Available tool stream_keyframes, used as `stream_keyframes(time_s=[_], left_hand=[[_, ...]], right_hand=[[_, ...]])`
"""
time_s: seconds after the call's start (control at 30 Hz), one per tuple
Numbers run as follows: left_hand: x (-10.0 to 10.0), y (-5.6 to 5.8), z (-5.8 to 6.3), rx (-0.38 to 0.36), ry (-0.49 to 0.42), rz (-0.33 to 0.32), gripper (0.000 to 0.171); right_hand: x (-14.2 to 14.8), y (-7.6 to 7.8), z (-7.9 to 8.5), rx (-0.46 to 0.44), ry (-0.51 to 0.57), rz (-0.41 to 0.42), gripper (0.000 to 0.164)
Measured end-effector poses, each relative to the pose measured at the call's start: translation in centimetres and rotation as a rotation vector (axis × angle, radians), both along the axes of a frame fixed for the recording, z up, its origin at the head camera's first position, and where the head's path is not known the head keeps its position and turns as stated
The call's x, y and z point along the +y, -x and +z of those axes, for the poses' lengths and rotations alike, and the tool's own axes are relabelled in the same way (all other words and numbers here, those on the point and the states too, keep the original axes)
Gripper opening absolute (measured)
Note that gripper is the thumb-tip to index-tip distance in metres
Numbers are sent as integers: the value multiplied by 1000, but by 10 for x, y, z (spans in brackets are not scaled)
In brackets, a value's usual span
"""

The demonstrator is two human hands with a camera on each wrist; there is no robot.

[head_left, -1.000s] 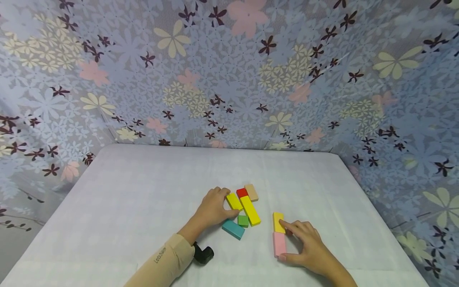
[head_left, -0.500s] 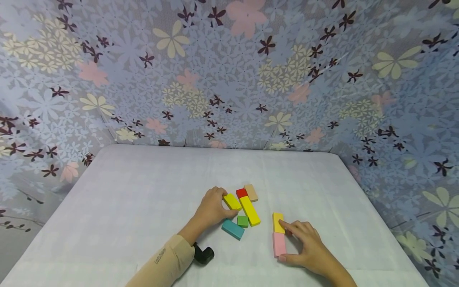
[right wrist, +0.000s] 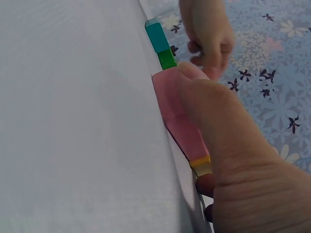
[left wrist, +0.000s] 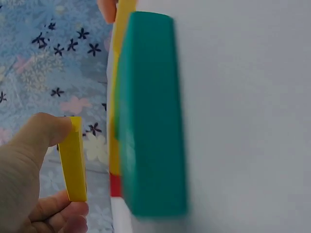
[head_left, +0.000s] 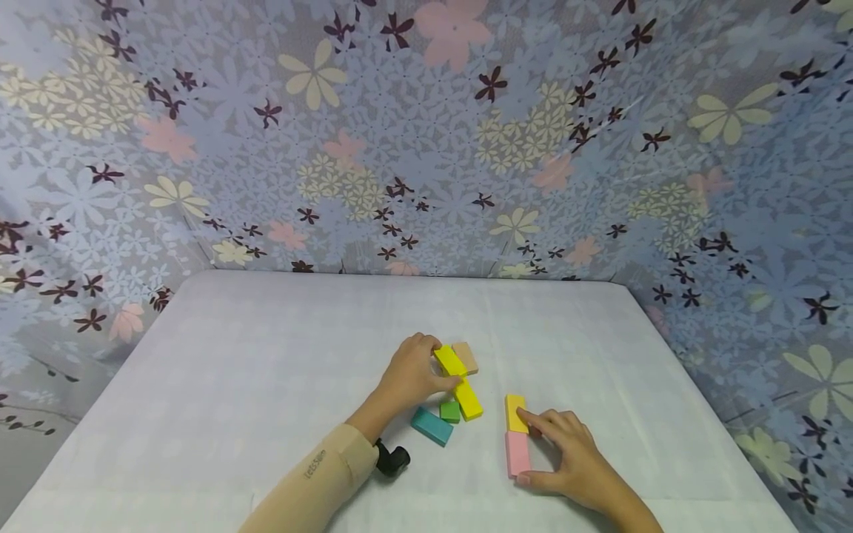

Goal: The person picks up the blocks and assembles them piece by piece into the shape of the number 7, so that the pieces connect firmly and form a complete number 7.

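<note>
I record left hand (head_left: 412, 374) pinching yellow block (head_left: 450, 361) endwise; right hand (head_left: 569, 457), wider-spread, gripping pink block (head_left: 517, 453) and amber block (head_left: 514, 414), inward of surface (head_left: 620, 355)'s right edge

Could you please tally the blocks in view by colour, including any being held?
Yellow blocks: 3
Pink block: 1
Teal block: 1
Green block: 1
Wood-coloured block: 1
Red block (seen in left wrist view): 1
Total: 8

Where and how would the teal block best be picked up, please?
I'd pinch the teal block by its two short ends, coming from above on the person's side. It lies flat with both ends looking free, whereas the green block sits close by its far long side, probably leaving less room for fingers there.
</note>
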State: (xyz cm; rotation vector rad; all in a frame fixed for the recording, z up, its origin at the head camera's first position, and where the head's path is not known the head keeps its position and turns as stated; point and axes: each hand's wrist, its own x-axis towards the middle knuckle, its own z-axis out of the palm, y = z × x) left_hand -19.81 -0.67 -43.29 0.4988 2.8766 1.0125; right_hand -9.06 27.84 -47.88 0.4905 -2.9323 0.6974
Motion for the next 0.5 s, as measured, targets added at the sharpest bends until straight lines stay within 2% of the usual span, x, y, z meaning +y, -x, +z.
stream_keyframes(time_s=[0.23,0.5], left_hand=[[31,9,14,-1,11,-46,65],[60,20,17,58,86,-129,66]], right_hand=[[2,0,-2,24,4,9,88],[2,-1,-2,45,13,25,88]])
